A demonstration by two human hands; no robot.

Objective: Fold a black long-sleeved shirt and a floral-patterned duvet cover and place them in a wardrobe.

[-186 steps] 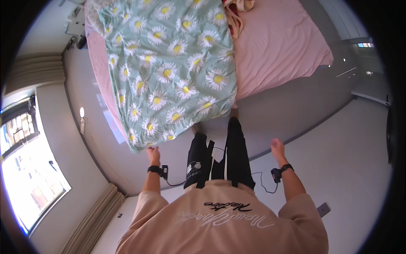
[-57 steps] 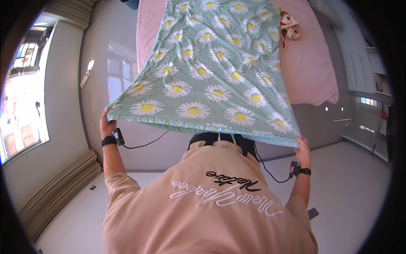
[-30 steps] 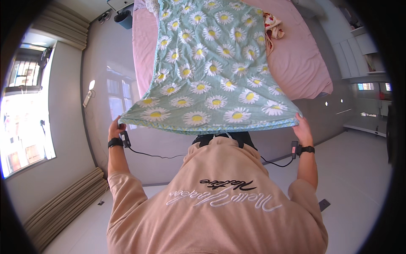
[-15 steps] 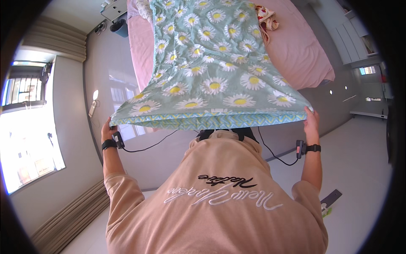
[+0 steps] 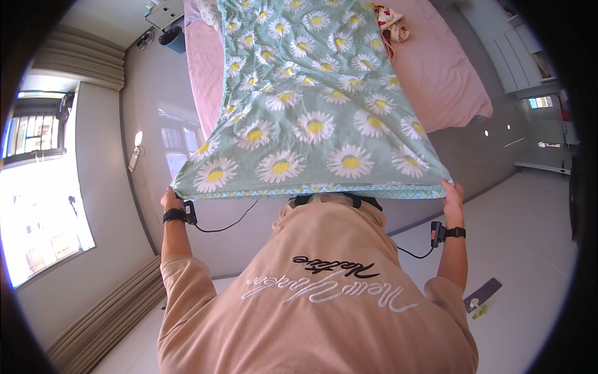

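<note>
A green duvet cover [image 5: 314, 128] printed with white daisies stretches from the bed toward my body, its near edge pulled taut between my hands. That edge shows a blue and yellow zigzag lining. My left hand [image 5: 170, 198] is closed around the near left corner, and my right hand [image 5: 453, 192] grips the near right corner; some fingers are hidden by the cloth. Both wrists wear a black strap with a small cabled device. Beneath the cover lies a pink sheet [image 5: 430, 75] on the bed.
A crumpled cream and red cloth [image 5: 392, 23] lies on the bed's right part. A blue-grey bin [image 5: 172, 40] stands beyond the bed's left side. On the left are a bright window [image 5: 43, 206] and pleated curtains [image 5: 106, 318]. A dark flat strip [image 5: 483, 294] lies on the floor at right.
Both hands have come closer to my body and slightly inward, drawing the cover's near edge with them. The gap along that edge has narrowed, and the cloth lies flatter.
</note>
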